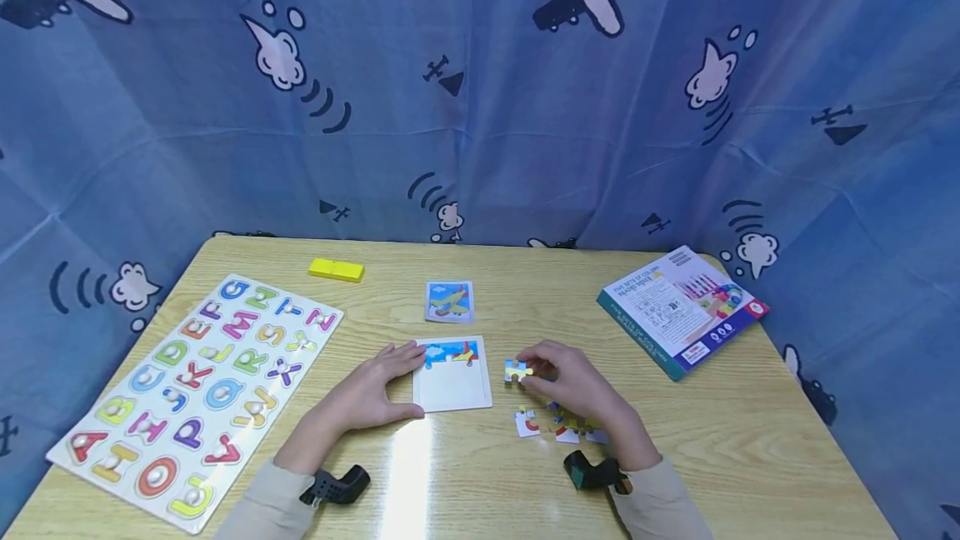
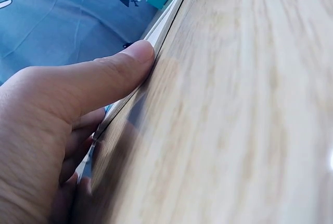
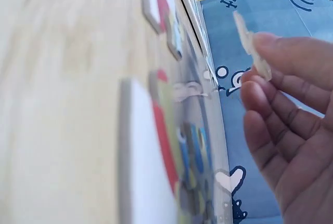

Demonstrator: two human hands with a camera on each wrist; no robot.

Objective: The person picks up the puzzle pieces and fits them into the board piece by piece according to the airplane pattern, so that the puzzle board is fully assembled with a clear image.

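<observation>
A white puzzle tray (image 1: 452, 386) lies at the table's middle, with a row of sky-and-plane pieces fitted along its top edge. My left hand (image 1: 375, 390) rests flat against the tray's left edge, its thumb (image 2: 112, 73) pressing the thin board (image 2: 161, 23). My right hand (image 1: 562, 382) hovers just right of the tray and pinches a small puzzle piece (image 1: 517, 370), seen edge-on as the pale piece (image 3: 250, 44) in the right wrist view. Several loose pieces (image 1: 558, 426) lie under that hand. A picture card of a plane (image 1: 449, 301) sits behind the tray.
A large alphabet peg board (image 1: 198, 386) fills the table's left side. A yellow block (image 1: 336, 270) lies at the back. A teal-edged box (image 1: 681, 308) sits at the back right. Blue printed curtain (image 1: 480, 90) encloses the table.
</observation>
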